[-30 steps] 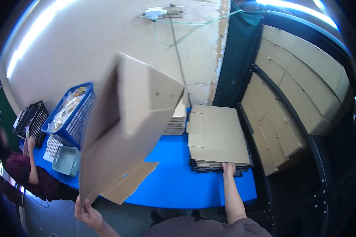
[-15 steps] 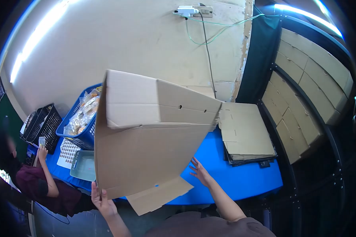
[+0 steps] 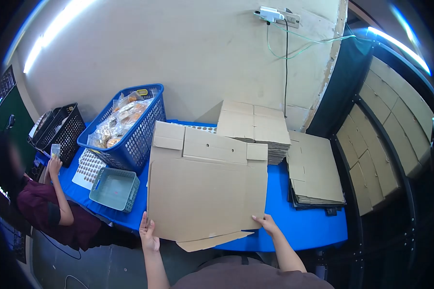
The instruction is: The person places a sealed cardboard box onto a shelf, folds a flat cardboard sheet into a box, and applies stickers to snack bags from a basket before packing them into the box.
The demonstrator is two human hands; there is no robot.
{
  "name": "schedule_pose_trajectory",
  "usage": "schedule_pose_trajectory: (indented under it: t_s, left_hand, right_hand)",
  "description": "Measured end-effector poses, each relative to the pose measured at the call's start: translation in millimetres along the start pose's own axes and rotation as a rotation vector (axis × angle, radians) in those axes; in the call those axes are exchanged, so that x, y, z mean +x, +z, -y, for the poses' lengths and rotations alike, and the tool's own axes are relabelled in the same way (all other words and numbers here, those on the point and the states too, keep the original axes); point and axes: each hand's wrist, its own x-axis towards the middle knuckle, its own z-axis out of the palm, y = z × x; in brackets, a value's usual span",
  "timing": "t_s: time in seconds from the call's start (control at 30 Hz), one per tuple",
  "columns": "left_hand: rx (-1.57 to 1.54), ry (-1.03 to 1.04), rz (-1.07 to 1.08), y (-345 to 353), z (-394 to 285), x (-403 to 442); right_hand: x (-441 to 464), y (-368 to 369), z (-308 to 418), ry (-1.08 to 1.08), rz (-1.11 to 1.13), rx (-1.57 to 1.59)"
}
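Note:
In front of me is a brown cardboard box blank (image 3: 205,192), spread fairly flat with its flaps at the far side and another flap hanging below its near edge. Two small holes show in the far middle flap. My left hand (image 3: 150,235) grips the lower left edge, thumb on the face and fingers along the side. At the lower right corner, my right hand (image 3: 266,223) has its thumb on top of the cardboard, with the other fingers mostly hidden beneath.
Behind the cardboard stand stacks of flattened boxes (image 3: 255,123) and more flat cardboard (image 3: 316,166). To the left are a blue basket (image 3: 147,137) of bagged items, a green tray (image 3: 115,190), a sticker sheet (image 3: 88,168) and a black crate (image 3: 72,127). A co-worker (image 3: 43,207) holds a small packet.
The cardboard has come down from a raised, partly folded position and now lies flatter. My right hand, spread and apart from it before, now holds its right corner. The view has shifted left.

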Motion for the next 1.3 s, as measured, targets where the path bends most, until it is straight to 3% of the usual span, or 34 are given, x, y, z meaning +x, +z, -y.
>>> schedule_pose_trajectory:
  t_s: [0.07,0.17,0.3,0.37,0.5,0.6,0.67,0.8,0.87,0.9,0.97,1.1,1.17,1.3]
  left_hand:
    - [0.019,-0.056,-0.028,-4.1,7.1,-1.7]
    - [-0.031,-0.136,-0.066,2.3,32.5,-0.2]
    - [-0.071,-0.22,-0.096,6.0,77.4,8.0]
    - [-0.058,-0.281,-0.132,9.0,92.7,13.6]
    - [0.008,-0.36,-0.142,19.5,115.5,18.4]
    - [0.16,-0.425,-0.114,14.6,140.7,17.9]
    - [0.529,-0.412,-0.037,1.8,159.2,15.0]
    - [0.645,-0.39,-0.027,-12.8,169.1,13.1]
    - [1.003,-0.282,0.199,-14.5,162.9,14.7]
    - [1.003,-0.282,0.192,-10.4,159.2,14.2]
    - [1.233,-0.292,0.375,-0.7,153.6,11.9]
    - [1.294,-0.42,0.42,9.7,148.5,5.4]
    - [1.444,-0.419,0.491,-0.8,153.8,2.6]
    - [1.602,-0.431,0.568,4.8,155.8,-2.7]
  right_hand:
    - [-16.3,0.3,0.3,-0.024,-0.08,-0.047]
    - [-41.6,-8.7,5.4,-0.351,-0.399,-0.302]
    - [-82.1,-24.3,22.8,-0.402,-0.515,-0.241]
    - [-96.3,-36.1,23.5,-0.316,-0.585,-0.414]
    - [-106.9,-57.8,18.6,-0.27,-0.587,-0.466]
    - [-110.3,-69.0,20.0,-0.219,-0.545,-0.65]
    - [-116.5,-63.3,37.4,-0.059,-0.546,-0.797]
    - [-117.1,-56.8,56.1,0.074,-0.525,-1.035]
    - [-111.9,-62.6,52.7,0.019,-0.568,-1.101]
    - [-109.8,-63.0,54.3,0.016,-0.563,-1.105]
    - [-103.4,-63.4,59.5,0.033,-0.536,-1.16]
    - [-94.6,-63.3,64.5,0.043,-0.408,-1.024]
    - [-95.5,-63.6,68.5,0.208,-0.254,-0.716]
    - [-77.7,-95.8,20.5,0.206,-0.175,-0.458]
